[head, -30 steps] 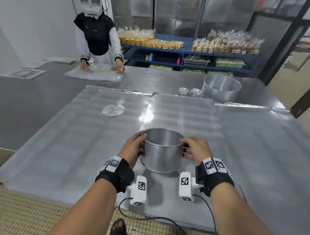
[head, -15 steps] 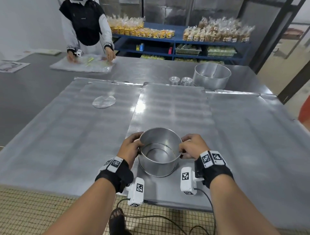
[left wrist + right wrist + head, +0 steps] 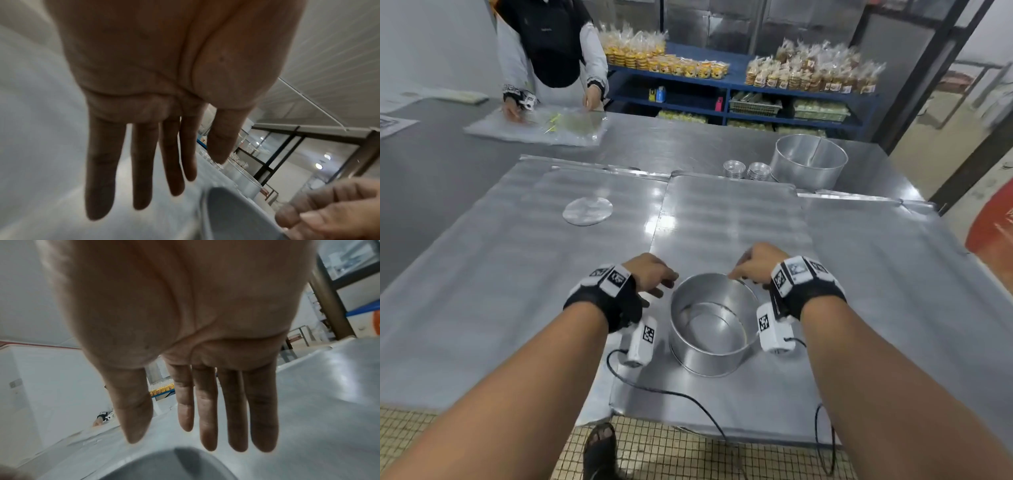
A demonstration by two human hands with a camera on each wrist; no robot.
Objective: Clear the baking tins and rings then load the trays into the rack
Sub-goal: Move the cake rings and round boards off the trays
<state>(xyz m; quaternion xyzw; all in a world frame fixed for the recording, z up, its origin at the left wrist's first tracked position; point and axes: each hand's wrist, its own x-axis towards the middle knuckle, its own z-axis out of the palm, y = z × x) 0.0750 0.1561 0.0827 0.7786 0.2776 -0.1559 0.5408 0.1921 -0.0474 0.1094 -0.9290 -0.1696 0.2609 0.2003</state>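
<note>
A round metal baking tin (image 3: 709, 356) with no bottom stands on the middle tray (image 3: 729, 219), near the table's front edge. My left hand (image 3: 657, 279) hovers just left of its rim, fingers straight and holding nothing; the left wrist view shows that hand (image 3: 144, 162) spread, with the tin (image 3: 236, 216) at lower right. My right hand (image 3: 750, 263) is over the far right of the rim. In the right wrist view its fingers (image 3: 205, 402) are straight above the tin (image 3: 170, 465). Flat trays lie to the left (image 3: 517, 257) and to the right (image 3: 893, 274).
A round metal disc (image 3: 587, 211) lies on the left tray. At the back right stand a large round tin (image 3: 808, 161) and two stacks of small tins (image 3: 746, 169). Another person (image 3: 551, 51) handles plastic sheets (image 3: 541, 126) across the table. Blue shelves (image 3: 722, 92) hold packed goods.
Both hands gripped the tin's sides before; they have now let go and opened beside it. The tin rests on the middle tray.
</note>
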